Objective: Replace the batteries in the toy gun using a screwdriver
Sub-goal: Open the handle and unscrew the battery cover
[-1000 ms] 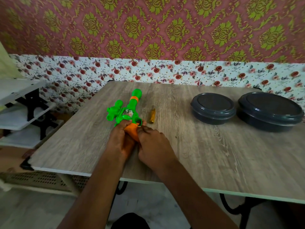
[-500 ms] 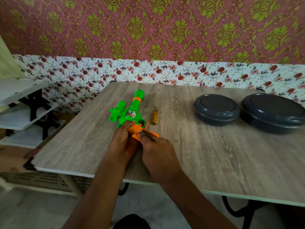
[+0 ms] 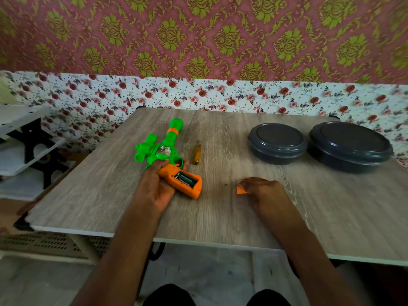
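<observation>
A green toy gun (image 3: 164, 145) with an orange grip lies on the wooden table (image 3: 220, 213), barrel pointing away from me. My left hand (image 3: 155, 184) holds the orange grip. The battery compartment in the grip is uncovered and two dark batteries (image 3: 186, 178) lie inside it. To the right, my right hand (image 3: 262, 191) rests on the table with its fingers on the small orange battery cover (image 3: 241, 190), which is partly hidden under them. A screwdriver (image 3: 196, 154) with an amber handle lies on the table just right of the gun.
Two dark round lidded containers (image 3: 277, 142) (image 3: 350, 145) stand at the back right of the table. A white shelf rack (image 3: 24, 146) stands left of the table. The wall runs close behind the table's far edge.
The orange cover has come off the grip. My right hand carried it to the right and down onto the table. The batteries now show; my left hand still holds the gun.
</observation>
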{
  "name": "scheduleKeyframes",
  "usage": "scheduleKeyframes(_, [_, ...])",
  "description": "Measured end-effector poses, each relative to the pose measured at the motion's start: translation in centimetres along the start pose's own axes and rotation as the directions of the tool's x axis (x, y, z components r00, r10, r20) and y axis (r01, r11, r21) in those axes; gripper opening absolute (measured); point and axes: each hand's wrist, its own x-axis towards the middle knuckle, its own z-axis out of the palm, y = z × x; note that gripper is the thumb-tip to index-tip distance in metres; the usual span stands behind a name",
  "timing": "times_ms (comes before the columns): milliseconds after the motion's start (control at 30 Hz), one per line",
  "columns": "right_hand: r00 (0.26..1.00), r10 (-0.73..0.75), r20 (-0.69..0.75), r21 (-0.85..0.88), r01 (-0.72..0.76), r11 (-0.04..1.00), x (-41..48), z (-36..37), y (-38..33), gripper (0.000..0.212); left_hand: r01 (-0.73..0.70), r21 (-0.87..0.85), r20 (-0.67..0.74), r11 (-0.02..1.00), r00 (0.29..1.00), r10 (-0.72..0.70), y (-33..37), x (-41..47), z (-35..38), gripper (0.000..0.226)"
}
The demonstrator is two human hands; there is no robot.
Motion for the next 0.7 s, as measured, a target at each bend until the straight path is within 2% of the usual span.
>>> scheduleKeyframes(67, [0.999,0.000,0.052,0.006,-0.001,1.000,-0.4,0.2,0.2,0.044,0.002,-0.015,0.002,1.000,1.000,-0.002,0.0,0.0,-0.1,0.029])
scheduleKeyframes(200, [0.974,0.027,0.223,-0.006,-0.026,1.000,-0.9,-0.1,-0.1,0.057,0.000,-0.041,-0.019,0.999,1.000,-0.001,0.1,-0.1,0.0,0.047])
scheduleKeyframes(333, [0.965,0.021,0.263,0.011,-0.024,1.000,-0.9,-0.4,0.3,0.057,-0.004,-0.018,-0.023,1.000,1.000,0.004,0.1,-0.2,0.1,0.049])
scheduleKeyframes(533, [0.979,0.085,0.185,0.167,-0.116,0.979,-0.1,-1.1,0.3,0.056,0.005,-0.041,-0.023,0.999,1.000,-0.006,0.2,-0.3,0.1,0.049])
scheduleKeyframes(633, [0.987,0.134,0.085,0.234,-0.151,0.961,0.0,-1.3,0.2,0.043,0.006,-0.044,-0.020,0.999,1.000,-0.007,0.2,-0.3,0.0,0.048])
scheduleKeyframes(700, [0.985,0.172,-0.010,0.197,-0.167,0.966,-0.1,-1.1,0.2,0.033,0.007,-0.039,-0.017,0.999,1.000,-0.008,0.2,-0.3,0.0,0.046])
